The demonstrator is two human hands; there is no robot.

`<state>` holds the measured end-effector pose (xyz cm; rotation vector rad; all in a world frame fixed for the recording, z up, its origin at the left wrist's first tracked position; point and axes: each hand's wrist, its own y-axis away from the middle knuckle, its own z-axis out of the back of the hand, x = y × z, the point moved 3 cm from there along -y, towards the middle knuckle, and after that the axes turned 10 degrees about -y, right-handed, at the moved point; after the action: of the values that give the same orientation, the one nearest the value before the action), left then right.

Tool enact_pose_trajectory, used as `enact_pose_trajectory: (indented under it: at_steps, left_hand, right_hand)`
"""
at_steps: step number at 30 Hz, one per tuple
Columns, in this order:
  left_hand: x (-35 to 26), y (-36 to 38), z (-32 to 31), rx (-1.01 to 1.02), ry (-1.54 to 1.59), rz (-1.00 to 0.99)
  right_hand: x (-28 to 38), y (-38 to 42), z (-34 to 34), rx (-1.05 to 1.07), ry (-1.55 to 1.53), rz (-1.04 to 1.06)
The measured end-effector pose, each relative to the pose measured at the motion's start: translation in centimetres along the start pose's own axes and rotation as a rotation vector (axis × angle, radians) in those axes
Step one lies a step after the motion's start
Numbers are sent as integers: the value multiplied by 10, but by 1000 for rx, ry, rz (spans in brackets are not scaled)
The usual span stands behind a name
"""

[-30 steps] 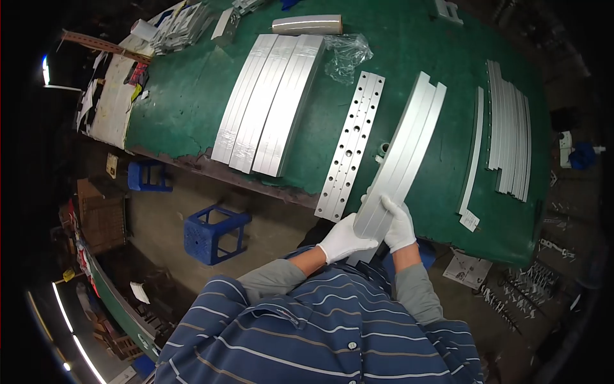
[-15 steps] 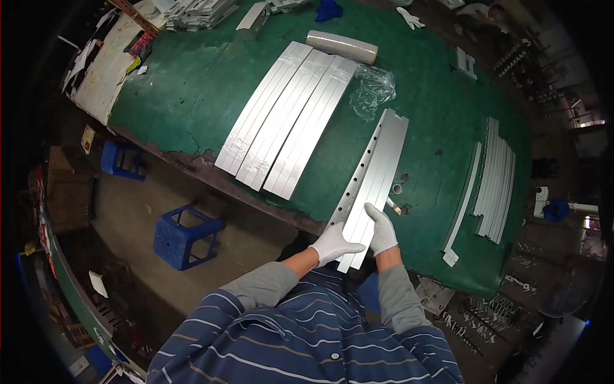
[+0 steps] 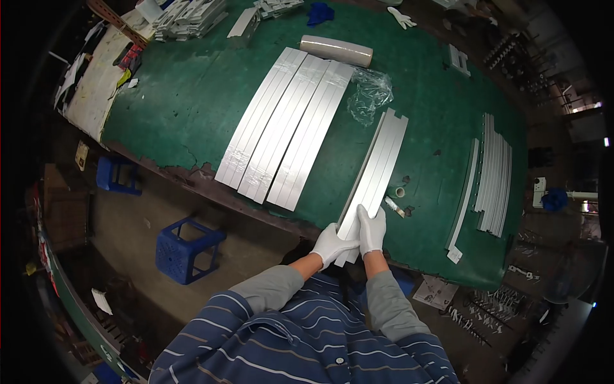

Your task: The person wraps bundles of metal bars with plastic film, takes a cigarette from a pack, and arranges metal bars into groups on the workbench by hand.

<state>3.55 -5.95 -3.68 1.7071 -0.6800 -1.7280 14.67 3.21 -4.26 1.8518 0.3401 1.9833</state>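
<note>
Both hands wear white gloves and are at the near end of a bundle of long silver metal strips (image 3: 382, 160) that lies across the green table's front edge. My left hand (image 3: 332, 246) grips the bundle's left side, its thumb lying over the top. My right hand (image 3: 371, 232) holds the right side, thumb on top, fingers partly hidden. Left of the bundle are three film-wrapped stacks of silver strips (image 3: 284, 125). Crumpled clear film (image 3: 371, 96) and a film roll (image 3: 336, 50) lie beyond.
On the green table (image 3: 428, 83), more strips (image 3: 495, 176) and one separate strip (image 3: 465, 195) lie at right. A small tape roll (image 3: 400, 192) sits beside the bundle. Blue stools (image 3: 185, 249) stand on the floor at left. A co-worker is partly visible at top right.
The row of holes on the bundle's left side no longer shows; the strips have turned flatter together. My right hand has shifted left and slightly down, closer to my left hand.
</note>
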Motion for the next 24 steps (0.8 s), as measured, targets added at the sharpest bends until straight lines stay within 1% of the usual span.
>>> enact_pose_trajectory:
  at_steps: [4,5,9,10,14,16,17,19,20,23,24]
  left_hand:
    - [15,2,-12,-319,17,-134]
    - [18,4,-12,-311,11,-134]
    - [16,12,-2,-451,-924,-164]
    - [18,12,2,-455,-923,-169]
    - [46,8,11,-357,-678,-239]
    - [71,10,17,-145,-122,36]
    - [70,17,13,-152,-111,39]
    - [82,40,-4,-165,843,689]
    - [77,38,-5,-180,853,682]
    - [62,32,-22,-160,1147,555]
    - [58,28,-29,-159,1246,510]
  right_hand:
    - [4,8,7,-4,624,134]
    - [-1,9,11,-12,622,128]
    - [-20,1,23,73,584,220]
    - [-15,0,24,72,583,227]
    - [12,-4,30,188,780,229]
    - [55,-13,31,154,684,336]
    - [77,-29,30,162,742,418]
    - [100,-94,27,219,594,662]
    - [125,-124,18,299,562,577]
    - [164,-223,-18,454,501,581]
    - [167,-256,-30,519,561,550]
